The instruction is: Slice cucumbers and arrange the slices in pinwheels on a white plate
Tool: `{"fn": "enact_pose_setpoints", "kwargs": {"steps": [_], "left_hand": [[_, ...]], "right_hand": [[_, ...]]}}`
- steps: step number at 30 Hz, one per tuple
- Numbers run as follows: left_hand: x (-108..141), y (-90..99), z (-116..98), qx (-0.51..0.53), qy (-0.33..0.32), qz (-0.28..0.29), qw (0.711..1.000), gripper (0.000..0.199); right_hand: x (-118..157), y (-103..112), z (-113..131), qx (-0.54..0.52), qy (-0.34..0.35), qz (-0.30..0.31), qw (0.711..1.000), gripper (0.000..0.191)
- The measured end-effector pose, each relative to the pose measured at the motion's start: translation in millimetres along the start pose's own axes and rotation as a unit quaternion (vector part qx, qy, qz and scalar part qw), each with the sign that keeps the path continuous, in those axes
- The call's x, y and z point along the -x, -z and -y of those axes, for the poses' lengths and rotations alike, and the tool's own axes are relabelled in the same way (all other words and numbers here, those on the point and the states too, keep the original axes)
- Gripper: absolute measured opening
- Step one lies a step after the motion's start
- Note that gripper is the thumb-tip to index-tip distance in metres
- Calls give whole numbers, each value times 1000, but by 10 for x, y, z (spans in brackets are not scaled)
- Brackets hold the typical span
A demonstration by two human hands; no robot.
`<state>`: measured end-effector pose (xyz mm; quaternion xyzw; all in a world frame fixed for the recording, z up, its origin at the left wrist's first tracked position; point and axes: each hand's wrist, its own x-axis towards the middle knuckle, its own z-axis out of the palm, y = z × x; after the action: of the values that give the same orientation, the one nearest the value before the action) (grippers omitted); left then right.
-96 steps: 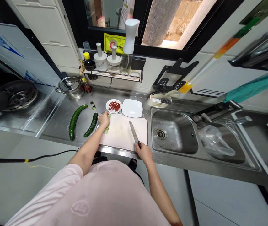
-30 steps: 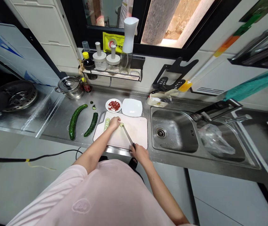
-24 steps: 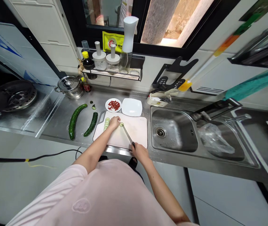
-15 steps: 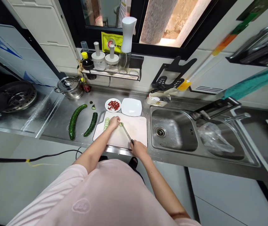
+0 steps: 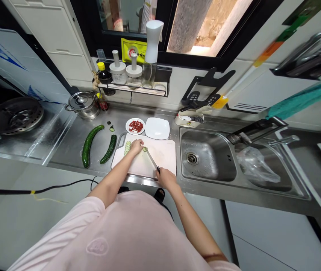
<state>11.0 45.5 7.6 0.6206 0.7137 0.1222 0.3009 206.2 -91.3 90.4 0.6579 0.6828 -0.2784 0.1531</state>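
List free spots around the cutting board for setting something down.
Free: the right part of the cutting board, between the kitchen knife and the steel sink; the steel counter left of the long cucumber. Crowded: the board's left end, with the left hand and cucumber slices, and the knife by the right hand.

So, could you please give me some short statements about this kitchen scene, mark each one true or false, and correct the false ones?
The right hand holds a kitchen knife: true.
The left hand rests on the sink: false, it is on the white cutting board, beside cucumber slices.
The longer cucumber lies on the cutting board: false, it lies on the steel counter, left of the board.
The small round plate holds small red pieces: true.
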Motion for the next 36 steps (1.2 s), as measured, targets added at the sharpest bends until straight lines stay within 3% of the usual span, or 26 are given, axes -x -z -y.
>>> {"fn": "enact_pose_setpoints", "kwargs": {"steps": [18, 36], "left_hand": [[-6, 13, -11, -5, 6, 7, 1000, 18], [-14, 8, 1, -5, -1, 4, 1000, 16]], "right_hand": [[-5, 46, 26, -4, -5, 8, 1000, 41], [202, -48, -125, -2, -16, 11, 1000, 40]]}}
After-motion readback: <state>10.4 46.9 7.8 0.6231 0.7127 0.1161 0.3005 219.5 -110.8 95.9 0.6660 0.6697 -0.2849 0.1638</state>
